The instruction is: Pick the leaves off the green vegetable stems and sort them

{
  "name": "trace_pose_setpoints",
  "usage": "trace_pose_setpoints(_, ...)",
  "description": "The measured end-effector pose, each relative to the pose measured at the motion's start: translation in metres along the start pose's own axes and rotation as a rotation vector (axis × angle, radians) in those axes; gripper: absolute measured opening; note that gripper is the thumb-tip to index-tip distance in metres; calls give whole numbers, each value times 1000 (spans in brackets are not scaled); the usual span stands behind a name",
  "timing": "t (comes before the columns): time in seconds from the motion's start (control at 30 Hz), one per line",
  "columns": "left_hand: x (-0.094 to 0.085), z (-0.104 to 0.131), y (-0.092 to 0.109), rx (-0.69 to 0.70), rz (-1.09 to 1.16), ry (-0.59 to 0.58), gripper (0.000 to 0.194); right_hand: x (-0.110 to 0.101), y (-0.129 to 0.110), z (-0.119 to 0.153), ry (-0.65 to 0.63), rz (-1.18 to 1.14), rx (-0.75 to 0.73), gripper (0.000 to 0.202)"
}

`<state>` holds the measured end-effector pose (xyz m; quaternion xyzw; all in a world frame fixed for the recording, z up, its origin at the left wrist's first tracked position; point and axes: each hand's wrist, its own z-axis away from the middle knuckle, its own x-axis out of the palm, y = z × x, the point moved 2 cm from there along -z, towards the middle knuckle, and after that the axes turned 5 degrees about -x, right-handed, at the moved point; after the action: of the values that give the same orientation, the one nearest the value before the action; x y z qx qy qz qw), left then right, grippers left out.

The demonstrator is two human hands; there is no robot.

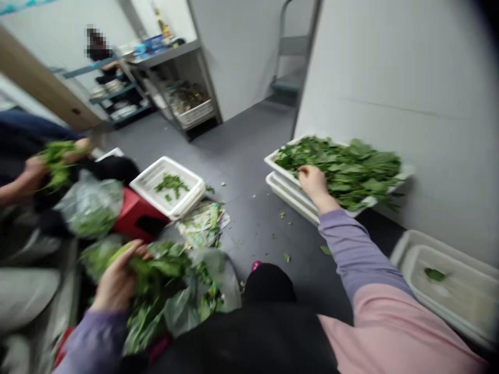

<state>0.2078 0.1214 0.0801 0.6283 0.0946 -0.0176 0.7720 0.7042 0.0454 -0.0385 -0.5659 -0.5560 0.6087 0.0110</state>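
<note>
My left hand (119, 280) is closed around a bunch of leafy greens (159, 267) at the lower left, beside a clear plastic bag (222, 270) holding more greens. On the right, my right hand (313, 182) reaches to the near side of a white basket (273, 160) heaped with green leaves (362, 163). Its fingers are pinched together at the leaves, and whatever is between them is hidden. That basket rests on another white one.
A co-worker's hands (37, 169) hold greens at the left. A white basket (166, 161) with a few sprigs sits near a red box (136, 213). Trimmings (205, 223) lie on the dark floor (249, 208). White tubs (460, 291) stand at the lower right, by the wall.
</note>
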Motion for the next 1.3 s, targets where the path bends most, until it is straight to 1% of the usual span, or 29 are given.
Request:
trace_pose_setpoints(0.07,0,7,-14,-222,258,-130,14,46,-93,64,-291,-337,-299,20)
trace_pose_setpoints(0.1,-2,12,-19,-236,361,-198,16,62,-138,101,-428,-468,-416,18)
trace_pose_setpoints(0.13,-5,17,-23,-248,431,-261,17,73,-179,138,-547,-560,-516,16)
trace_pose_setpoints(0.17,-9,22,-27,-259,482,-305,18,79,-215,174,-659,-635,-595,16)
trace_pose_setpoints(0.2,-15,28,-30,-270,523,-342,19,83,-245,206,-757,-696,-644,18)
trace_pose_setpoints(0.23,-22,34,-34,-281,550,-377,20,84,-270,233,-827,-732,-667,19)
trace_pose_setpoints(0.27,-31,39,-37,-287,580,-399,22,86,-289,255,-876,-751,-664,22)
trace_pose_setpoints(0.33,-53,49,-45,-275,640,-430,24,89,-313,285,-927,-763,-603,26)
trace_pose_setpoints(0.4,-78,56,-55,-253,690,-448,27,94,-326,305,-973,-782,-511,25)
trace_pose_setpoints(0.47,-101,59,-66,-252,716,-485,29,101,-335,322,-1048,-825,-409,23)
trace_pose_setpoints(0.53,-120,60,-77,-261,736,-536,32,106,-342,341,-1088,-827,-350,22)
trace_pose_setpoints(0.6,-136,61,-86,-253,761,-564,33,109,-351,359,-1045,-739,-387,21)
trace_pose_setpoints(0.7,-155,60,-97,-189,783,-523,29,115,-364,382,-902,-517,-531,21)
trace_pose_setpoints(0.77,-167,58,-103,-159,800,-504,27,121,-371,391,-889,-460,-563,20)
trace_pose_setpoints(0.8,-172,58,-107,-160,812,-513,27,124,-374,394,-915,-473,-540,18)
trace_pose_setpoints(0.93,-183,53,-121,-212,841,-633,30,135,-376,394,-1075,-589,-310,19)
trace_pose_setpoints(1.03,-186,49,-128,-220,838,-697,31,138,-376,392,-1087,-635,-221,22)
trace_pose_setpoints(1.1,-187,47,-129,-230,853,-707,30,140,-375,392,-1110,-686,-152,26)
trace_pose_setpoints(1.23,-190,44,-132,-280,852,-686,26,149,-372,391,-1267,-745,97,30)
trace_pose_setpoints(1.3,-192,42,-134,-321,845,-684,24,154,-370,389,-1315,-767,146,30)
